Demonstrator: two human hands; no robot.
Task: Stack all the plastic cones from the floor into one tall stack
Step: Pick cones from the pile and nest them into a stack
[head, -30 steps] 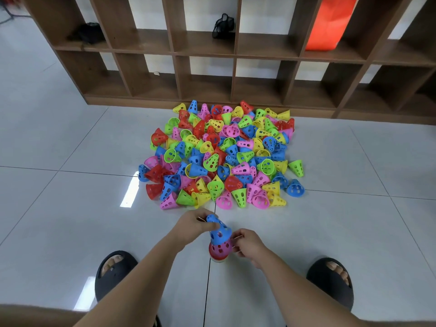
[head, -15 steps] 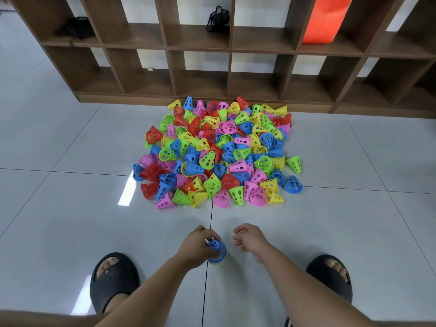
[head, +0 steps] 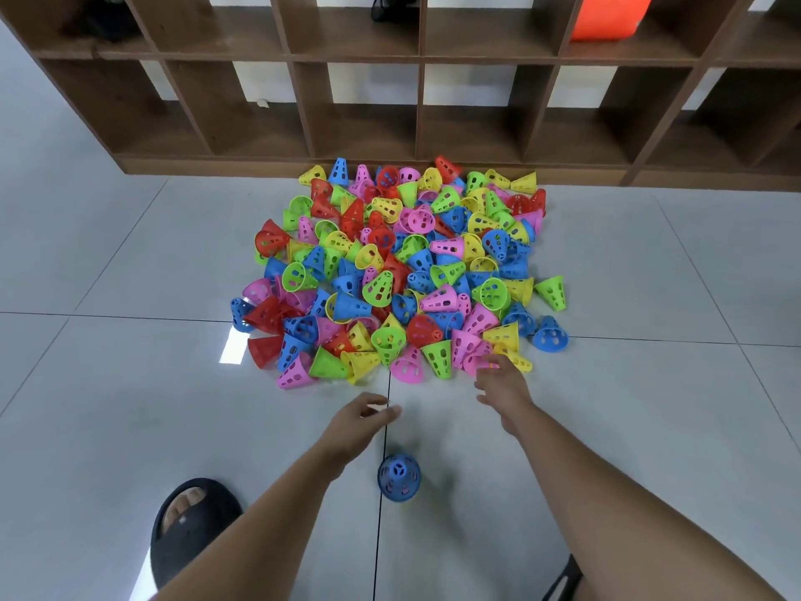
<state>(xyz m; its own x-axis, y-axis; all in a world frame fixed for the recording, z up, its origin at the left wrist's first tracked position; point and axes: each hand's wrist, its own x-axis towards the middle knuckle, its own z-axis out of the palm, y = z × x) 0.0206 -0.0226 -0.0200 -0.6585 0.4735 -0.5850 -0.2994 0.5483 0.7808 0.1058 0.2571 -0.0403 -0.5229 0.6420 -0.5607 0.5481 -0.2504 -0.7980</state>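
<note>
A heap of several small perforated plastic cones (head: pixel 403 271) in red, blue, green, yellow and pink lies on the tiled floor in front of a shelf. Nearer me a short stack (head: pixel 398 477) stands upright, a blue cone on top, seen from above. My left hand (head: pixel 355 422) hovers just beyond the stack with fingers relaxed, holding nothing. My right hand (head: pixel 500 381) reaches to the near right edge of the heap, fingers spread, its fingertips at a pink cone (head: pixel 470 357).
A brown wooden cubby shelf (head: pixel 416 162) stands right behind the heap, with an orange bag (head: pixel 607 15) and dark items in its compartments. My black sandal (head: pixel 190 527) is on the floor at the lower left.
My left hand let go of the blue cone, now seated on the stack, and moved forward. My right hand left the stack and reached out to the near edge of the heap.
</note>
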